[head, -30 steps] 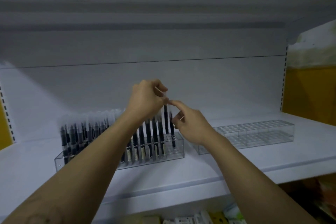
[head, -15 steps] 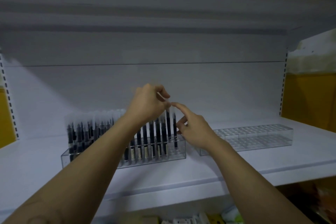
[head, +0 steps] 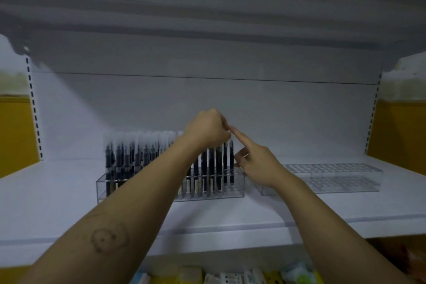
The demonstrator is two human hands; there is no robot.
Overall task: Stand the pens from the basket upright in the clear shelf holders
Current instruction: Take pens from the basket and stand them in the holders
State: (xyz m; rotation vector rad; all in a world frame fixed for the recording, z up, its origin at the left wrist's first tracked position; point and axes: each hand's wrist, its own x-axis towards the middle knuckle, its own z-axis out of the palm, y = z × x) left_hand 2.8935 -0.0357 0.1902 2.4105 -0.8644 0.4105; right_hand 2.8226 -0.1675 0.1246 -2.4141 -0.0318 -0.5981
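Left hand: your left hand [head: 207,130] sits above the R end of the pen rows, fingers curled in. Can't tell if a pen cap is pinched inside; knuckles hide it.
Right hand: your right hand [head: 257,165] shows its index finger [head: 239,137] straight, tip meeting the left hand's fingertips. Other fingers loosely curled, nothing seen in them.
Why this pose: prob. the index steadies or guides a pen top while the left hand lines it up w/ a slot.
Pens: pens [head: 129,157] stand upright, pale caps up, filling most of the near holder [head: 239,188]. Last pen [head: 231,161] is at its R end, just beside your thumb.
Free slots: a few at the R end of the near holder. Second holder [head: 334,178], just to the R, has no pens.
Shelf: both holders sit side by side on the white shelf [head: 57,191].
Basket: not in view.
Progress: approx. one holder nearly done, the other untouched.
Risk: tight rows, so a nudge could tilt neighbours.
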